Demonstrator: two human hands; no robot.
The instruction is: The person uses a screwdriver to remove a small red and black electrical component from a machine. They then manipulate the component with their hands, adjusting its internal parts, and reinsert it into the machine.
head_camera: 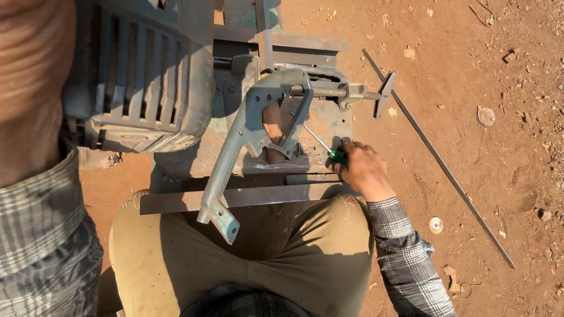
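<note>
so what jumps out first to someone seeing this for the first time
A grey-green cast metal handle frame slants across the middle, sitting on a worn machine base with a threaded clamp screw at its upper right. Just right of it, the right hand grips a green-handled screwdriver whose shaft points up toward the frame. A ribbed grey motor housing fills the upper left, and a long thin metal strip lies diagonally on the red dirt.

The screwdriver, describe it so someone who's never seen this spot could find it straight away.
Start at the big grey-green machine on the dirt in front of the seated person's knees. Just right of its cast handle, the right hand grips the screwdriver. It's the only thing with a bright green grip, its thin shaft angling up-left into the machine.
</note>
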